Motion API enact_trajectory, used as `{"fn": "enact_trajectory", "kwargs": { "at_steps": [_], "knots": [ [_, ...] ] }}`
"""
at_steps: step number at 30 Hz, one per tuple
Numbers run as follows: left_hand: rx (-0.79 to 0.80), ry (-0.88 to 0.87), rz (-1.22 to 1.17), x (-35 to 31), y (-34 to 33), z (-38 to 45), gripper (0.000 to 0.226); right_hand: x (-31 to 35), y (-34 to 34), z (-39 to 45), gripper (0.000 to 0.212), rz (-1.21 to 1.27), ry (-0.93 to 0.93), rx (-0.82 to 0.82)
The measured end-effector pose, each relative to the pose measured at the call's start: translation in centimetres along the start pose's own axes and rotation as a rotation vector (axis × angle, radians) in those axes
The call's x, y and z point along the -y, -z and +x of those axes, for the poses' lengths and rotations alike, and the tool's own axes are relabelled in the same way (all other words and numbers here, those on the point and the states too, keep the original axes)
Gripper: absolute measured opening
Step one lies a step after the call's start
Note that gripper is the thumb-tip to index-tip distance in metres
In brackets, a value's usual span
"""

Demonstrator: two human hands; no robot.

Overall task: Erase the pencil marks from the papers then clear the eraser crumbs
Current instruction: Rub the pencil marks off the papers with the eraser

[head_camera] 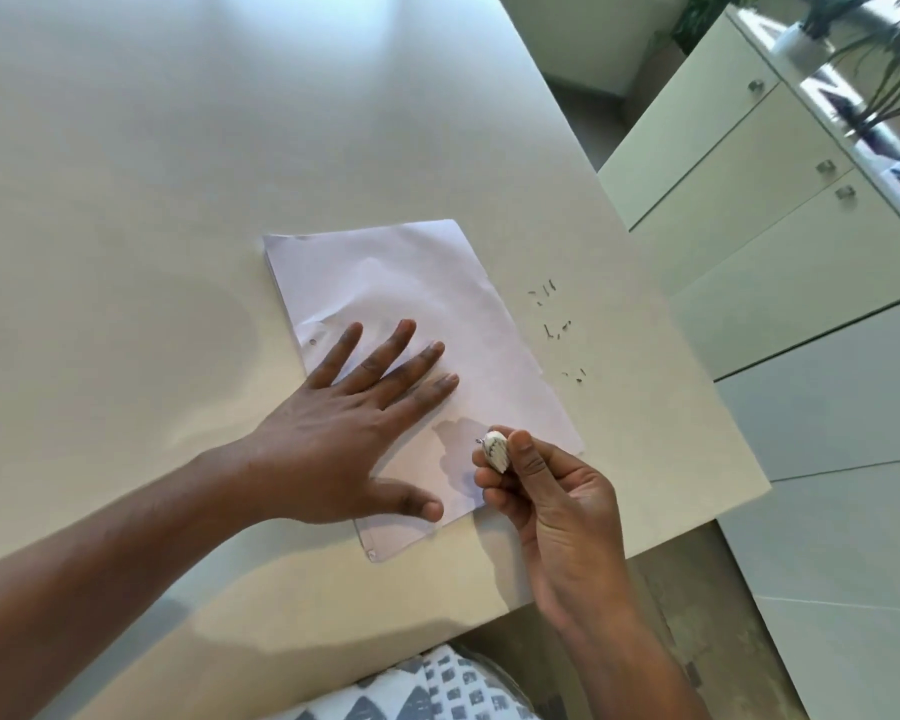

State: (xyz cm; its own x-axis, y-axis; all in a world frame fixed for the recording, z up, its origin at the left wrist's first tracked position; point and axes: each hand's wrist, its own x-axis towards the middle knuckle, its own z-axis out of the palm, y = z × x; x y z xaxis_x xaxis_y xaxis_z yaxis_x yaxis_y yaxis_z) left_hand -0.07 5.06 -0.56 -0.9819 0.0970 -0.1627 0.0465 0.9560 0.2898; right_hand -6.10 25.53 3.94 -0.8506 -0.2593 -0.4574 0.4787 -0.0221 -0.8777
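Observation:
A small stack of white papers [437, 293] lies slanted on the white table [178, 174], near its right edge. My left hand [354, 423] lies flat on the lower part of the top sheet with its fingers spread. My right hand [552, 491] pinches a small white eraser [495, 449] just above the sheet's lower right corner. Dark eraser crumbs [557, 330] are scattered on the table to the right of the papers. The top sheet looks blank where it shows.
The table's right edge [697, 366] runs close past the crumbs. Beyond it stands a white cabinet [739, 163] with metal knobs, and plants on top. A patterned grey and white cloth [437, 688] shows at the bottom, below the table's near edge.

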Motion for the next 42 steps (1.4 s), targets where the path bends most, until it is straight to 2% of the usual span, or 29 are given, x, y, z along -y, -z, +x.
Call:
{"fn": "enact_trajectory", "kwargs": {
  "at_steps": [4, 6, 9, 13, 18, 27, 32, 36, 42],
  "knots": [
    [-0.157, -0.021, -0.072, 0.0, -0.1, 0.1, 0.109, 0.0, -0.1, 0.0, 0.021, -0.018, -0.005, 0.016],
    [-0.296, -0.068, -0.161, -0.4, -0.1, 0.4, 0.102, -0.1, -0.1, -0.1, 0.023, -0.013, -0.017, 0.025],
    [-0.473, -0.102, -0.435, -1.5, -0.3, 0.6, 0.076, -0.1, -0.2, -0.1, 0.026, 0.011, -0.049, 0.036],
    [-0.564, -0.034, -0.772, -3.0, -0.1, 0.6, 0.048, -0.3, -0.5, -0.1, 0.024, 0.102, -0.107, 0.068],
    [-0.587, 0.019, -1.006, -3.7, 0.2, 1.1, 0.033, -0.3, -0.7, -0.2, 0.022, 0.166, -0.155, 0.108],
    [-0.405, 0.052, -1.544, -3.1, 0.5, 1.7, 0.021, 0.5, -1.1, -0.4, 0.023, 0.312, -0.340, 0.161],
    [-0.325, 0.069, -1.608, -2.7, 0.9, 2.2, 0.009, 0.7, -0.9, 0.1, 0.024, 0.402, -0.426, 0.162],
    [-0.355, 0.139, -1.542, -2.4, 1.2, 3.7, 0.015, 1.3, -0.5, 0.7, 0.026, 0.427, -0.398, 0.160],
    [-0.442, 0.142, -1.193, -2.2, 1.0, 6.5, 0.022, 2.0, 0.2, 1.2, 0.022, 0.365, -0.280, 0.122]
  ]
}}
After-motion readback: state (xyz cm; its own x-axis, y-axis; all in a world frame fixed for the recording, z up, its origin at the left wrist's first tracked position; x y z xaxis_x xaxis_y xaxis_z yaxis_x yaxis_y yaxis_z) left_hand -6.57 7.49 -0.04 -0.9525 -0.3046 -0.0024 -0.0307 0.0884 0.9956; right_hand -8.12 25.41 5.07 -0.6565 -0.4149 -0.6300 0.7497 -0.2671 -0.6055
